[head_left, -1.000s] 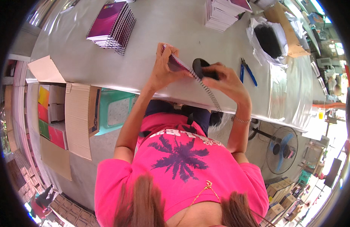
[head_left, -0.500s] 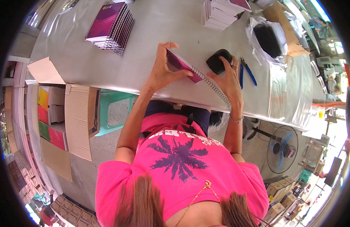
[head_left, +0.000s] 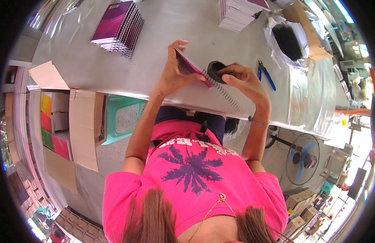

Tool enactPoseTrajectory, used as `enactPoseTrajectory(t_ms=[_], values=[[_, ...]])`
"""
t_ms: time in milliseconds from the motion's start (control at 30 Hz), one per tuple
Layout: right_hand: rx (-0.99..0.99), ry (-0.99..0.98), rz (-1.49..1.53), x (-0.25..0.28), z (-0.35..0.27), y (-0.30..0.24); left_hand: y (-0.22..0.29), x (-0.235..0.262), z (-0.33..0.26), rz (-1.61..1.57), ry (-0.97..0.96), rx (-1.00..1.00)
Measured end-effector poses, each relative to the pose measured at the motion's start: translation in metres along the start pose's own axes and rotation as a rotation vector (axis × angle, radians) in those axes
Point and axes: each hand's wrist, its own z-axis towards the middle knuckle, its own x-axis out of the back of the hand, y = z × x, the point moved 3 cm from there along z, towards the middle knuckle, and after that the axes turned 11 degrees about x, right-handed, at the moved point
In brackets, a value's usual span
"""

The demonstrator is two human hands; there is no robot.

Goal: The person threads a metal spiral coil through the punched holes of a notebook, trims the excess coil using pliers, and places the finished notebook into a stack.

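Observation:
A purple notebook [head_left: 188, 66] is gripped by my left hand [head_left: 172, 79], thumb on its near cover and fingers round the far side. From the right end of its bound edge, a long dark wire spiral coil [head_left: 229, 97] trails down toward the table's front edge. My right hand [head_left: 249, 84] holds a black, rounded, hollow object [head_left: 214, 69], its fingertips inside the hollow. This object is against or very close to the coil beside the notebook's corner; exact contact I cannot tell. Blue-handled cutters [head_left: 267, 75] lie on the table, right of my right hand.
A stack of purple spiral notebooks [head_left: 114, 24] stands at the far left, and a pile of unbound books [head_left: 236, 16] at the back. Black coils [head_left: 289, 42] lie in white wrapping by a cardboard box [head_left: 313, 30]. An open carton [head_left: 84, 125], green stool [head_left: 123, 117] and fan [head_left: 303, 158] flank me.
My right hand has lifted the black object off the table and brought it left to the coil by the notebook. My left hand and the notebook have barely moved.

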Motion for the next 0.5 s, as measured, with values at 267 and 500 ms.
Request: enactPoseTrajectory(t_ms=[267,500], values=[[0.051,0.111,-0.434,-0.011,0.008,0.008,-0.008,-0.002,0.003,-0.099,-0.034,0.038],[-0.027,0.147,0.203,0.004,-0.005,0.016,0.005,-0.008,-0.002,-0.045,-0.053,0.024]])
